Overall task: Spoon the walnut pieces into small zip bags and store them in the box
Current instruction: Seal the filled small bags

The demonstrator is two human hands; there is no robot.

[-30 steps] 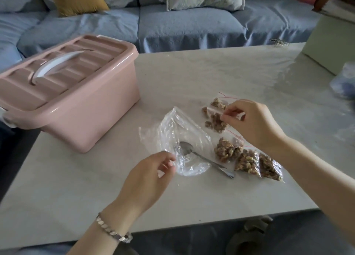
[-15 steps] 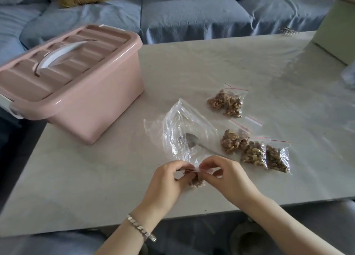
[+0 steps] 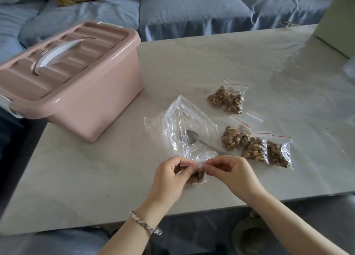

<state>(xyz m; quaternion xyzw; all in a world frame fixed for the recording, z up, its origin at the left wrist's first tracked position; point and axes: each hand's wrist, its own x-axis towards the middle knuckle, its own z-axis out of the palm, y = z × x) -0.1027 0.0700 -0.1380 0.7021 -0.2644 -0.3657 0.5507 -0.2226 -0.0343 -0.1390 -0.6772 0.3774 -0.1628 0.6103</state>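
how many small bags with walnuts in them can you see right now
5, possibly more where bags overlap. One is pinched between the left hand and right hand; one lies farthest back; three sit clustered right of the spoon.

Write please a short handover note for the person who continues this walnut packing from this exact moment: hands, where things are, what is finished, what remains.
Left hand and right hand: both pinch the zip strip of one small filled bag, near the table's front edge.
Spoon: lying in the large clear bag, which looks nearly empty.
Filled bags: several lie on the table right of the spoon; whether each is sealed is unclear.
Pink box: at the left, lid on.
Done: the spooning, it seems.
Left: seal the held bag, open the box, store all bags.
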